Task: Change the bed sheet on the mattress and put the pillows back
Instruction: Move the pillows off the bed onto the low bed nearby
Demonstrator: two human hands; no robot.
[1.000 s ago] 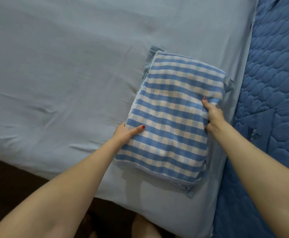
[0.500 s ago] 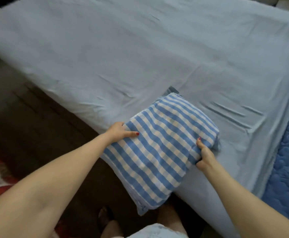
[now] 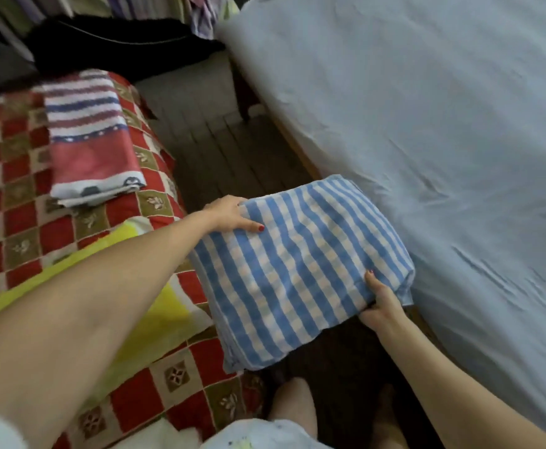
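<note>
Right hand: the right hand [image 3: 382, 306] grips the near right edge of the blue-and-white checked pillow [image 3: 297, 273], thumb on top, fingers curled underneath out of sight.
Left hand: the left hand [image 3: 229, 213] holds the pillow's far left edge, thumb pressed flat on the top face, the other fingers wrapped round the side.
Pillow: carried between both hands, in the air over the dark wooden floor [image 3: 219, 147], its right end just over the edge of the bed.
Patterned cover: a red, white and olive checked cover [image 3: 9, 202] lies to the left, with a yellow cloth [image 3: 155, 319] under the left forearm.
Folded textile: a folded red, white and blue striped cloth [image 3: 90, 140] rests on the checked cover, farther off.
Bed: the pale blue bed sheet [image 3: 427, 108] covers the mattress on the right, lightly creased.
</note>
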